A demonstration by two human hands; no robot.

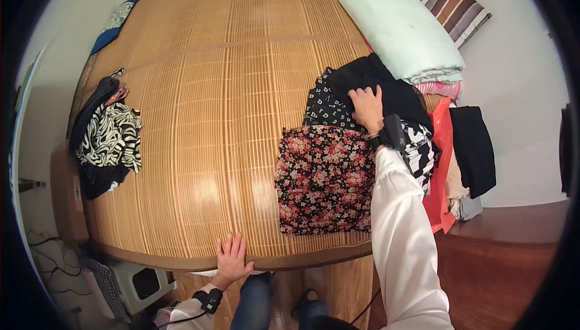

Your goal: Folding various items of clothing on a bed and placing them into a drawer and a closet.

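Observation:
My right hand point(368, 107) reaches to a heap of clothes and rests on a black garment point(394, 87) with its fingers bent. Whether the fingers pinch the cloth cannot be seen. Under its left side lies a black cloth printed with white letters point(324, 105). Just in front is a folded floral cloth point(326, 180) in black, red and pink. A black-and-white patterned cloth point(419, 148) shows partly behind my right wrist. My left hand point(232, 255) lies flat at the front edge of the bamboo-slat mat point(213, 126), fingers apart, holding nothing.
Zebra-patterned clothing point(111, 135) lies with dark garments at the mat's left. A pale green folded quilt point(398, 28) and a striped cushion point(454, 8) occupy the far right. A red plastic bag point(440, 171) and folded black cloth point(473, 151) sit right. A plastic stool point(140, 284) stands lower left.

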